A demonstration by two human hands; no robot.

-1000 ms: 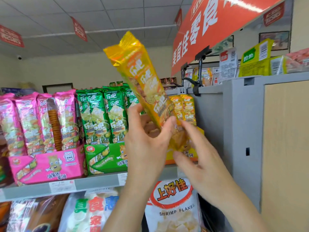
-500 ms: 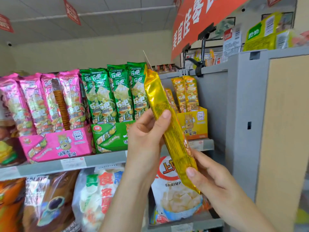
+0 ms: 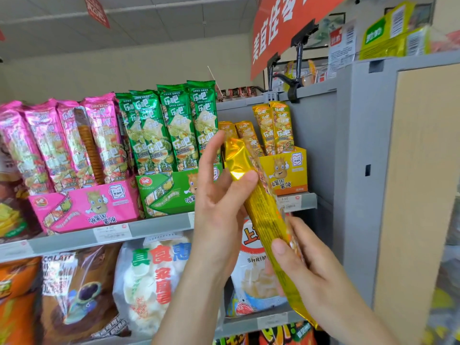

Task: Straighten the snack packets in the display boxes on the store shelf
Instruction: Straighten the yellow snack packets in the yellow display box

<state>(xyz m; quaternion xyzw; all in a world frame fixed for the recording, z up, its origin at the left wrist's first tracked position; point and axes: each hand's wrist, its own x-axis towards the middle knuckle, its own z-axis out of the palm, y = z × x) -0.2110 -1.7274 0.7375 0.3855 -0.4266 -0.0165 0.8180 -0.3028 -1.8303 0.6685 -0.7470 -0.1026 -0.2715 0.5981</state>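
Pink foil packets [image 3: 62, 145] stand packed in a pink cardboard display box [image 3: 87, 207] at the left of the grey metal shelf [image 3: 161, 225]. Next right, green foil packets [image 3: 171, 125] stand in a green cardboard display box [image 3: 164, 192], right against the pink one.

The left hand [image 3: 219, 202] is raised in front of the green box's right end. Its thumb presses the near face of a long yellow foil packet [image 3: 261, 210] and its fingers stretch up along the packet's left side, so it pinches the upper part.

That packet is in the air in front of the shelf, not in any box. It is tilted, with its top leaning left toward the green packets and its bottom end down to the right.

Behind it, a yellow cardboard display box [image 3: 288, 170] sits at the shelf's right end. It holds 4 visible yellow standing packets [image 3: 273, 128]: 2 tall at the right, 2 lower at the left.

The right hand [image 3: 311, 277] grips the held packet's lower part, thumb on front and fingers behind. A white shrimp-flakes bag [image 3: 254, 272] sits on the lower shelf behind both hands. A grey upright panel [image 3: 361, 170] stands at the right, and a red hanging banner [image 3: 278, 28] is overhead.
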